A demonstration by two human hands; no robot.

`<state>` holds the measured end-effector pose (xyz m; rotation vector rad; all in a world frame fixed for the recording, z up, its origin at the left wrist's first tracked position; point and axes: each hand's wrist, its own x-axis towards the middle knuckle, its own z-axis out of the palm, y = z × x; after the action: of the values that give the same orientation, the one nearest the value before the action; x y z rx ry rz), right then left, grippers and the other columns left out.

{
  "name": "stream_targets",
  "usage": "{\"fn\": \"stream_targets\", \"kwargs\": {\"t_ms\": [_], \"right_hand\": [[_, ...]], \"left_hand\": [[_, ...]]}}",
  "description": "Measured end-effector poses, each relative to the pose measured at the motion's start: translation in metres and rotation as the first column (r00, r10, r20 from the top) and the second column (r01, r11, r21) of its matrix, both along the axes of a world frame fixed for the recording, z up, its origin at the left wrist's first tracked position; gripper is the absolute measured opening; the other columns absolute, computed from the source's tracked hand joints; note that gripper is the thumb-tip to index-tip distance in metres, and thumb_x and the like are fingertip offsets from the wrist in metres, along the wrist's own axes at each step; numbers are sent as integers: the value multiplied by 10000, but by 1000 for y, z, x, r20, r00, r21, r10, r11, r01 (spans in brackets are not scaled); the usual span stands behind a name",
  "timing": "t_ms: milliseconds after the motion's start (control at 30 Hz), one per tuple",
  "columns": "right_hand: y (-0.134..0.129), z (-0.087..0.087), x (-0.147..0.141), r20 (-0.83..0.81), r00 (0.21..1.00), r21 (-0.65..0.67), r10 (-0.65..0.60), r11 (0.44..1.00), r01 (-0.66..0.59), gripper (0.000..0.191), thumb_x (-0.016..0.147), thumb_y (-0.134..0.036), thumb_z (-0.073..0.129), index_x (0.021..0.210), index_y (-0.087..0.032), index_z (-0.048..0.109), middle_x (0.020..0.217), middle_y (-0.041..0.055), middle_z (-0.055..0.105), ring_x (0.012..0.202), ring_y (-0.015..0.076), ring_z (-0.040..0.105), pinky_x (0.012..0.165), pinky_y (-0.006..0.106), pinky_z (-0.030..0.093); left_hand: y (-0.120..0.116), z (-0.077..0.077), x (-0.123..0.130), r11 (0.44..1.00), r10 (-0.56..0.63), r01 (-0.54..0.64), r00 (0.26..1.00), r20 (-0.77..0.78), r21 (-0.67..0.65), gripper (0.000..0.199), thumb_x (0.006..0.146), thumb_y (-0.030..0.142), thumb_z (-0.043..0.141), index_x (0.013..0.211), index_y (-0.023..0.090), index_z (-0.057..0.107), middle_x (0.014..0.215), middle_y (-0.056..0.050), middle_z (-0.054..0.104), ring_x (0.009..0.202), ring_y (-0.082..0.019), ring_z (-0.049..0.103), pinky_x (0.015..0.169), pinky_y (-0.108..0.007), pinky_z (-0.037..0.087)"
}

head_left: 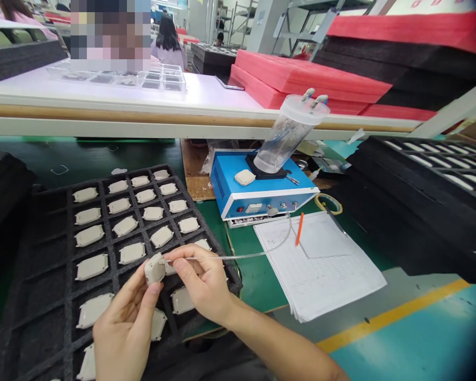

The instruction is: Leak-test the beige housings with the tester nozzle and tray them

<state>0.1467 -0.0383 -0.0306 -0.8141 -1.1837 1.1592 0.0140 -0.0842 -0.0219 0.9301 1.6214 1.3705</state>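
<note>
My left hand (129, 317) pinches a small beige plastic case (155, 269), held tilted on edge above the foam tray. Closed at the fingertips, my right hand (204, 283) grips the end of a thin clear tube (254, 255) against the upper side of that case. Whether the tube's tip sits inside the case or only touches it, I cannot tell. From there the tube curves back to the front of a blue box-shaped machine (232, 182). Beneath my hands, the black foam tray (43, 254) has rows of similar beige cases in its compartments.
A clear cylinder (281, 137) and another beige case (245, 177) stand on the machine. Written sheets (321, 270) with an orange stick (300, 229) lie to the right, near a tape roll (328, 204). A raised shelf (206, 119) crosses behind; black foam trays (416, 196) are stacked right.
</note>
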Motion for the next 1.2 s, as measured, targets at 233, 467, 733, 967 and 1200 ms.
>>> {"fn": "stream_targets", "kwargs": {"t_ms": [233, 467, 733, 967, 1200], "right_hand": [[1, -2, 1, 9, 1000, -16, 3, 1000, -3, 205, 960, -353, 635, 964, -189, 758, 950, 82, 792, 838, 193, 777, 784, 303, 647], [1, -3, 0, 7, 1000, -24, 10, 1000, -10, 228, 963, -374, 634, 969, -183, 757, 949, 86, 789, 834, 198, 776, 784, 308, 647], [0, -2, 0, -1, 1000, -13, -7, 1000, 7, 207, 957, -361, 638, 961, -196, 762, 952, 78, 794, 859, 189, 773, 799, 300, 648], [0, -2, 0, -13, 1000, -8, -2, 1000, 2, 188, 957, -334, 641, 965, -193, 767, 955, 76, 798, 861, 192, 775, 804, 306, 652], [1, -2, 0, 3, 1000, -18, -5, 1000, 5, 210, 962, -367, 640, 963, -195, 761, 951, 75, 802, 852, 191, 782, 791, 299, 656]], "left_hand": [[1, -2, -2, 999, 3, -5, 999, -39, -40, 545, 762, 518, 851, 1218, 232, 768, 1277, -85, 765, 1118, -332, 757, 1093, -508, 535], [0, -3, -3, 999, 6, -8, 999, -41, -45, 547, 767, 514, 847, 1222, 221, 767, 1279, -95, 763, 1122, -342, 754, 1084, -510, 542], [1, 2, 1, 1000, 6, -7, 999, -33, -15, 546, 748, 508, 858, 1204, 218, 776, 1261, -99, 770, 1104, -333, 761, 1048, -468, 575], [1, 2, 0, 1000, 12, -13, 999, -34, -14, 555, 728, 528, 865, 1185, 224, 785, 1243, -92, 778, 1093, -329, 766, 1048, -466, 573], [1, 1, 0, 1000, 6, -7, 999, -42, -27, 543, 749, 520, 856, 1199, 228, 778, 1254, -93, 774, 1107, -340, 760, 1061, -491, 565]]}}
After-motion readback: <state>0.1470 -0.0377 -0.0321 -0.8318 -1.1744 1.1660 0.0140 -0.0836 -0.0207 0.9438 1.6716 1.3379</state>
